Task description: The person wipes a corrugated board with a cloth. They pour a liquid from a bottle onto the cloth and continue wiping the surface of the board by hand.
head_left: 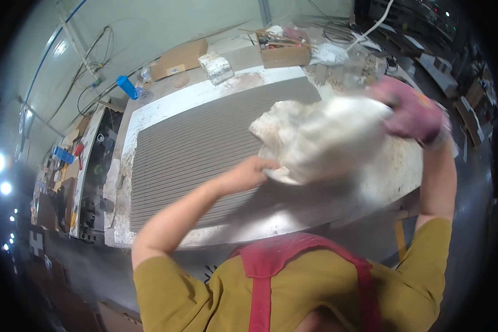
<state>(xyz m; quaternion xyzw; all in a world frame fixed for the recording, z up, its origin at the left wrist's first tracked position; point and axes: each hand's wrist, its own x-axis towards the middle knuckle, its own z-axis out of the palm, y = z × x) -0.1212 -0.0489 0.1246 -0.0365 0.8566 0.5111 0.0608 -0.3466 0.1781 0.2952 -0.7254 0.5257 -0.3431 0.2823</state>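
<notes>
A crumpled off-white cloth (332, 135), partly smeared by motion, hangs stretched between my hands above the worktable. My bare left hand (252, 173) is closed on its lower left edge. At the cloth's upper right end, my right hand (412, 113), in a pink glove, grips it; its fingers are blurred. Below lies a large grey panel (188, 166) with narrow parallel grooves, its right part hidden behind the cloth. The panel rests on a white board (149, 116) spotted with brown stains.
Along the far edge stand a box of tools (285, 55), a whitish block (216, 67), a flat piece of cardboard (180, 58) and a blue bottle (126, 87). Scraps litter the far right corner. To the left is a cluttered side bench (66, 177).
</notes>
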